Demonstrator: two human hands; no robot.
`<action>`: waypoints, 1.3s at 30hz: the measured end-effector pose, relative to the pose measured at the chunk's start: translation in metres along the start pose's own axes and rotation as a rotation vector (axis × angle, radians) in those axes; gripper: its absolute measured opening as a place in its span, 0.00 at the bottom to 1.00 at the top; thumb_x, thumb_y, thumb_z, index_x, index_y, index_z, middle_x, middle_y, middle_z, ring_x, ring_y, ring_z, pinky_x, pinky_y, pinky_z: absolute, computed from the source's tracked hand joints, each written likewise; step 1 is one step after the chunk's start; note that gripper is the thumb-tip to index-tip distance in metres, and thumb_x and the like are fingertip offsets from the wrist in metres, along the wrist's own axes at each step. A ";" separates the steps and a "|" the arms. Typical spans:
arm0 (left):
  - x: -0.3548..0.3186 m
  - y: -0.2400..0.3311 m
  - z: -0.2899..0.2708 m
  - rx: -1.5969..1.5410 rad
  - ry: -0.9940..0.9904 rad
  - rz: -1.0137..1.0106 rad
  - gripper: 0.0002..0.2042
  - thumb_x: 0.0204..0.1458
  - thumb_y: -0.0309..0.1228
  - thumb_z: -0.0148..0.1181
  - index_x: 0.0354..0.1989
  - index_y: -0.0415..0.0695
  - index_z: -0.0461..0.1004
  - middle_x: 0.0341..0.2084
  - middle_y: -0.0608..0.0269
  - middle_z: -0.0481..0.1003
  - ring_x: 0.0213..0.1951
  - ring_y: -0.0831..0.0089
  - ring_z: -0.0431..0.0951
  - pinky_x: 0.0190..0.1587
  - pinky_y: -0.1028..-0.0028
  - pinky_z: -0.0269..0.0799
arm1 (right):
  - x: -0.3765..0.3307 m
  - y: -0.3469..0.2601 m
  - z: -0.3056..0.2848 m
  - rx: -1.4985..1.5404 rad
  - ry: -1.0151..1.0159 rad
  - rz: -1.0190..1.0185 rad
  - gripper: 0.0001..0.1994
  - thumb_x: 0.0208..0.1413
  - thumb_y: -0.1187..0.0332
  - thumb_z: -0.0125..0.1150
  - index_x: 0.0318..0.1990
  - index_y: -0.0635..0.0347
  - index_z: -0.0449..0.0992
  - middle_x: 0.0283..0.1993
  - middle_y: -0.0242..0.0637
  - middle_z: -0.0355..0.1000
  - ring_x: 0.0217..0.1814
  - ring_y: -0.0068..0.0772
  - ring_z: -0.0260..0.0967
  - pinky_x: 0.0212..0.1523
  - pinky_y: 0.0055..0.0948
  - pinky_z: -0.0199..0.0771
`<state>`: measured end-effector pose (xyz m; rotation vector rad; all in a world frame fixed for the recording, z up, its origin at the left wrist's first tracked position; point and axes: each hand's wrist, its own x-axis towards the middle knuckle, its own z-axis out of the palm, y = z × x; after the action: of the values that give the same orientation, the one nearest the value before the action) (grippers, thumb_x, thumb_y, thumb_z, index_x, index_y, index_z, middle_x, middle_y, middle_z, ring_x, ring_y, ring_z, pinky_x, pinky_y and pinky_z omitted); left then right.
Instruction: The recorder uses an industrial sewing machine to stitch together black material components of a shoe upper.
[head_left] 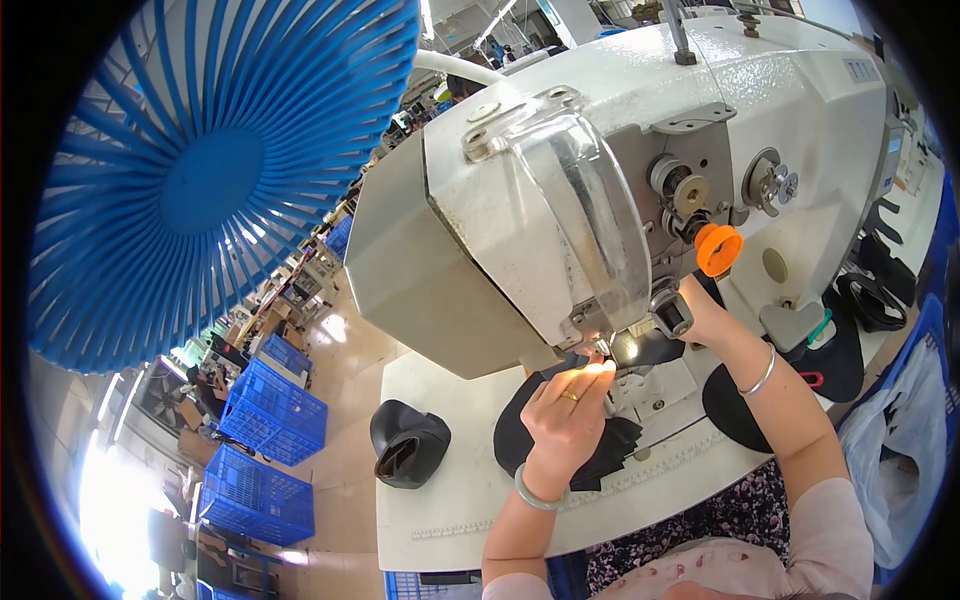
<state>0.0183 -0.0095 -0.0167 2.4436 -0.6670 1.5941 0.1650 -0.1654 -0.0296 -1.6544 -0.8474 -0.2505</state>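
My left hand (568, 412) is at the needle area of a white sewing machine (560, 230), its fingers pressed together under the lamp light. Whatever they pinch is too small or hidden to make out. Black fabric pieces (610, 445) lie beneath and beside that hand on the machine table. My right hand (706, 314) reaches in behind the needle from the right, and the machine head hides its fingers. Beside the needle, a dark piece (655, 348) shows between the two hands. A flat black rounded piece (735, 408) lies under my right forearm.
A folded black piece (410, 443) stands at the table's left. A large blue fan (215, 180) fills the upper left. Blue crates (258, 495) stand on the floor. Black parts (872, 300) and a plastic bag (890, 450) are at right. An orange knob (718, 249) juts from the machine.
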 end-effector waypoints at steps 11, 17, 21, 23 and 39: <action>-0.002 -0.014 0.010 -0.049 0.062 -0.027 0.10 0.33 0.17 0.62 0.25 0.44 0.77 0.23 0.66 0.77 0.26 0.73 0.76 0.26 0.78 0.70 | 0.012 0.039 0.007 -0.029 0.027 -0.081 0.09 0.33 0.77 0.56 0.17 0.70 0.61 0.14 0.44 0.60 0.16 0.35 0.58 0.21 0.33 0.59; -0.009 -0.022 0.014 -0.099 0.060 -0.073 0.11 0.29 0.15 0.60 0.23 0.43 0.77 0.24 0.64 0.78 0.26 0.71 0.76 0.27 0.75 0.71 | 0.025 0.053 0.009 -0.236 -0.140 0.140 0.08 0.34 0.77 0.60 0.24 0.69 0.68 0.18 0.46 0.66 0.25 0.37 0.70 0.28 0.31 0.68; -0.010 -0.023 0.016 -0.115 0.040 -0.089 0.12 0.28 0.14 0.58 0.23 0.43 0.77 0.25 0.64 0.78 0.27 0.70 0.76 0.28 0.74 0.71 | 0.025 0.052 0.010 -0.213 -0.127 0.160 0.20 0.35 0.79 0.62 0.40 0.69 0.67 0.24 0.44 0.70 0.30 0.33 0.72 0.32 0.28 0.71; -0.012 -0.024 0.016 -0.108 0.042 -0.081 0.12 0.27 0.14 0.58 0.24 0.43 0.77 0.25 0.64 0.78 0.28 0.70 0.76 0.28 0.74 0.71 | 0.023 0.054 0.014 -0.152 -0.109 0.159 0.20 0.35 0.79 0.62 0.40 0.69 0.67 0.23 0.43 0.69 0.29 0.32 0.72 0.32 0.28 0.71; -0.008 0.008 -0.021 -0.627 -0.301 -0.627 0.07 0.43 0.18 0.57 0.31 0.37 0.78 0.28 0.59 0.79 0.35 0.72 0.78 0.37 0.77 0.72 | -0.059 -0.038 -0.004 -0.270 0.526 0.086 0.07 0.51 0.68 0.58 0.31 0.63 0.73 0.23 0.43 0.72 0.23 0.44 0.70 0.27 0.35 0.68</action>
<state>-0.0057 -0.0071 -0.0156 2.1069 -0.3061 0.6609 0.1000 -0.1905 -0.0341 -1.7507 -0.3530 -0.7296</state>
